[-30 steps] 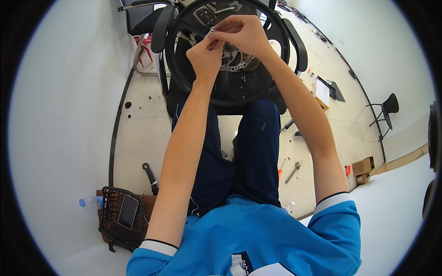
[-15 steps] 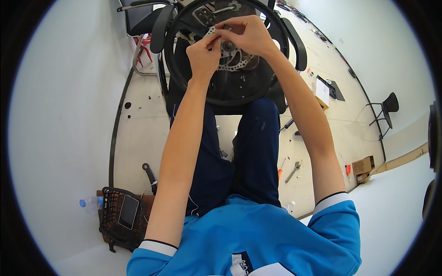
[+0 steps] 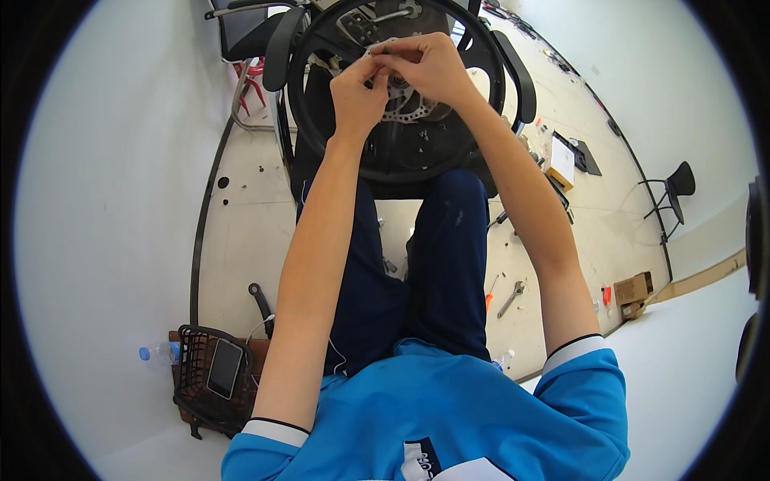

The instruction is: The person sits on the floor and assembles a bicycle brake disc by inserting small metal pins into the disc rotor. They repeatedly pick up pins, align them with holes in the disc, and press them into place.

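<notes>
A black spoked wheel (image 3: 401,172) lies flat on an office chair in front of my knees. At its hub sits a silver brake disc (image 3: 409,111) with holes around its edge, partly hidden by my hands. Over the far left part of the disc, my left hand (image 3: 358,94) is closed with thumb and forefinger pinched together. Right beside it, my right hand (image 3: 431,68) pinches a small dark piece (image 3: 388,51), too small to name. The fingertips of both hands meet there. Several small bolts (image 3: 423,138) lie on the black surface nearer to me.
The chair's armrests (image 3: 282,50) flank the wheel. On the floor are a wrench (image 3: 511,299), a screwdriver (image 3: 490,301), a box (image 3: 561,163) and a black chair (image 3: 678,188). A basket (image 3: 188,377) holding a phone (image 3: 225,368) stands to my left, beside a bottle (image 3: 160,353).
Both hands have shifted slightly; the right hand sits a little lower and its fingers have rolled, bringing the small dark piece into sight. The wheel has barely moved.
</notes>
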### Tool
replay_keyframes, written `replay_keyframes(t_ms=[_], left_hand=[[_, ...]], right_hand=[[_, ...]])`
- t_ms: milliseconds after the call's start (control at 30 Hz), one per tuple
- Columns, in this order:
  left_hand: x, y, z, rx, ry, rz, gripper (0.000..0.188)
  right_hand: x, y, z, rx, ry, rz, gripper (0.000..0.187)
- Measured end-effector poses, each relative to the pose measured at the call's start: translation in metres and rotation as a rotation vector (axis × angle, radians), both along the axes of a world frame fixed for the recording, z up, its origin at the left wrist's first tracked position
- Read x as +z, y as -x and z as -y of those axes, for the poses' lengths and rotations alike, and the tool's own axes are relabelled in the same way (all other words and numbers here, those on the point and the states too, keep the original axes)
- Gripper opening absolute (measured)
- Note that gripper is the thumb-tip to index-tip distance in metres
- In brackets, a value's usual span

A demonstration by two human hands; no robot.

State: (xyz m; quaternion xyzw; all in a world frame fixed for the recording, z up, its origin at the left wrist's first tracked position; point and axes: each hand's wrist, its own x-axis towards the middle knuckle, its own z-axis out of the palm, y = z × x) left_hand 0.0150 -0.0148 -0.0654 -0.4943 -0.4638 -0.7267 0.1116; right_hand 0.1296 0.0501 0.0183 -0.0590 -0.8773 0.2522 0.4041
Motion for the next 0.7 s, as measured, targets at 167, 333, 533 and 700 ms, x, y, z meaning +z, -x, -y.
replay_keyframes(t_ms=[167, 333, 533, 700], left_hand=[[0.001, -0.004, 0.003, 0.031, 0.026, 0.042, 0.014], [0.010, -0.009, 0.010, 0.036, 0.065, 0.082, 0.016], [0.003, 0.001, 0.001, 0.006, 0.047, -0.075, 0.019], [0.005, -0.002, 0.008, -0.017, 0.084, 0.077, 0.019]], right_hand=[[0.003, -0.004, -0.002, -0.047, -0.049, -0.003, 0.024], [-0.001, -0.005, 0.002, -0.143, -0.112, -0.023, 0.025], [-0.001, -0.003, -0.001, -0.070, -0.031, 0.013, 0.022], [0.010, -0.006, 0.000, -0.089, -0.191, 0.090, 0.024]])
